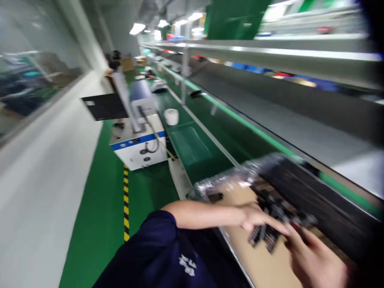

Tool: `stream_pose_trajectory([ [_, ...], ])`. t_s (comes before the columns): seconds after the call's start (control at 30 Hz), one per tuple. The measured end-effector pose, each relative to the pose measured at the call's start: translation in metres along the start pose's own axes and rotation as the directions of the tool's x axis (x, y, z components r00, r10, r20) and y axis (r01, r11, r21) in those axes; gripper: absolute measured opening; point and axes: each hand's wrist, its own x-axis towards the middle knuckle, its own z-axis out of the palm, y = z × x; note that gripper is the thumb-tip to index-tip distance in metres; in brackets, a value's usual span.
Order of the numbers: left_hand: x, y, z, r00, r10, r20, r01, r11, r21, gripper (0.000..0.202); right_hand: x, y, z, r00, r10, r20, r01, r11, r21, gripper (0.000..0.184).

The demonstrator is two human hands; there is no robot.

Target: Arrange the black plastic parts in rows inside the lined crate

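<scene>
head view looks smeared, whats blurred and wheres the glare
Head view: motion blur smears everything, worst on the left hand, right hand and black parts between them; the white roll is fairly readable; ceiling lights blow out to white; plastic wrap by the cardboard shows glare.

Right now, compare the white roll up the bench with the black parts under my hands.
The white roll is one round piece; the black parts are many small ones. The roll stands alone on the green bench; the parts lie on brown cardboard, under the left hand and right hand.
</scene>
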Motion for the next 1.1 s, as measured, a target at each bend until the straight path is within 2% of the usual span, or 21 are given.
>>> stream_pose_trajectory([
  [0.03, 0.002, -0.002, 0.001, 0.992, -0.108, 0.057, 0.108, 0.994, 0.012, 0.031, -0.011, 0.003, -0.015, 0.993, 0.099, -0.070, -0.097, 0.995, 0.027, 0.046],
  [0.07, 0.005, 0.000, 0.001, 0.992, -0.114, 0.053, 0.113, 0.993, 0.015, 0.030, -0.019, 0.003, -0.026, 0.970, 0.231, -0.081, -0.216, 0.963, 0.158, 0.046],
  [0.1, 0.009, 0.003, 0.001, 0.994, -0.101, 0.045, 0.099, 0.994, 0.039, 0.030, -0.025, 0.000, -0.033, 0.949, 0.307, -0.068, -0.273, 0.911, 0.308, 0.046],
  [0.17, 0.020, 0.014, 0.002, 0.999, -0.019, 0.035, 0.015, 0.995, 0.097, 0.028, -0.026, -0.007, -0.038, 0.948, 0.318, -0.008, -0.259, 0.786, 0.561, 0.045],
  [0.23, 0.032, 0.025, 0.003, 0.998, 0.049, 0.036, -0.054, 0.991, 0.125, 0.024, -0.018, -0.010, -0.039, 0.952, 0.305, -0.011, -0.214, 0.693, 0.688, 0.046],
  [0.3, 0.045, 0.035, 0.003, 0.995, 0.099, -0.021, -0.096, 0.987, 0.125, 0.022, -0.011, -0.005, -0.040, 0.950, 0.306, -0.061, -0.160, 0.646, 0.746, 0.046],
  [0.37, 0.058, 0.045, -0.003, 0.982, 0.155, -0.105, -0.145, 0.985, 0.091, 0.023, -0.007, 0.008, -0.041, 0.932, 0.343, -0.121, -0.138, 0.641, 0.755, 0.045],
  [0.4, 0.064, 0.049, -0.008, 0.966, 0.205, -0.161, -0.194, 0.978, 0.080, 0.024, -0.006, 0.018, -0.041, 0.918, 0.372, -0.136, -0.156, 0.655, 0.739, 0.043],
  [0.47, 0.076, 0.059, -0.020, 0.920, 0.301, -0.250, -0.290, 0.954, 0.080, 0.027, -0.008, 0.039, -0.035, 0.893, 0.437, -0.108, -0.269, 0.710, 0.650, 0.037],
  [0.53, 0.084, 0.069, -0.033, 0.886, 0.353, -0.300, -0.343, 0.935, 0.086, 0.029, -0.010, 0.058, -0.020, 0.890, 0.454, -0.041, -0.385, 0.795, 0.469, 0.028],
  [0.57, 0.087, 0.074, -0.038, 0.877, 0.366, -0.311, -0.358, 0.930, 0.087, 0.030, -0.011, 0.065, -0.010, 0.904, 0.428, -0.013, -0.395, 0.845, 0.362, 0.023],
  [0.67, 0.090, 0.082, -0.047, 0.867, 0.403, -0.291, -0.391, 0.915, 0.102, 0.033, -0.010, 0.073, 0.027, 0.969, 0.243, 0.054, -0.248, 0.960, 0.132, 0.010],
  [0.73, 0.090, 0.083, -0.049, 0.867, 0.425, -0.260, -0.407, 0.905, 0.122, 0.033, -0.007, 0.071, 0.055, 0.976, 0.189, 0.109, -0.200, 0.975, 0.099, 0.007],
  [0.8, 0.091, 0.080, -0.052, 0.870, 0.423, -0.252, -0.402, 0.906, 0.133, 0.032, -0.002, 0.066, 0.083, 0.940, 0.295, 0.172, -0.321, 0.936, 0.146, 0.007],
  [0.9, 0.093, 0.074, -0.055, 0.883, 0.385, -0.269, -0.367, 0.923, 0.117, 0.030, 0.006, 0.062, 0.122, 0.814, 0.535, 0.227, -0.580, 0.774, 0.255, 0.003],
  [1.0, 0.095, 0.070, -0.054, 0.892, 0.366, -0.267, -0.347, 0.931, 0.116, 0.028, 0.012, 0.061, 0.148, 0.732, 0.647, 0.213, -0.681, 0.680, 0.271, 0.016],
  [1.1, 0.094, 0.068, -0.049, 0.907, 0.341, -0.246, -0.315, 0.938, 0.142, 0.026, 0.016, 0.058, 0.162, 0.670, 0.697, 0.255, -0.742, 0.623, 0.248, 0.018],
])
